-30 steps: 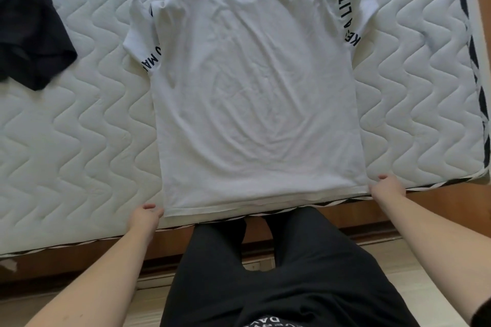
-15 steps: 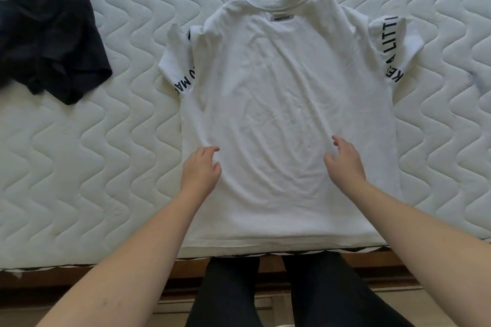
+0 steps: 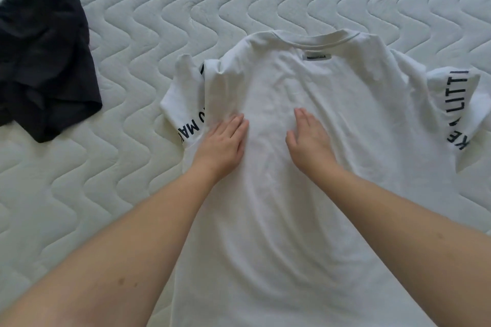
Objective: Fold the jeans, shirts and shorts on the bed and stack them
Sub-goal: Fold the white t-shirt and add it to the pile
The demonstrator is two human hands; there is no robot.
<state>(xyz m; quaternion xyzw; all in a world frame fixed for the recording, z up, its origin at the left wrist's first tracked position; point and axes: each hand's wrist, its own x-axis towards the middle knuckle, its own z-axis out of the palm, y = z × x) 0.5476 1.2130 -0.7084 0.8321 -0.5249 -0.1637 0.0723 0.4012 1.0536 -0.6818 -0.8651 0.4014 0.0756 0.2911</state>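
While white shirt (image 3: pixel 332 141) lies flat on mattress (image 3: pixel 79 207), 2 hands press it

A white quilted mattress (image 3: pixel 132 194) with a wavy stitched pattern fills the frame from the upper edge to the lower left.

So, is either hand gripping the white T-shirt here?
No, the left hand and right hand lie flat with straight fingers on the white T-shirt.
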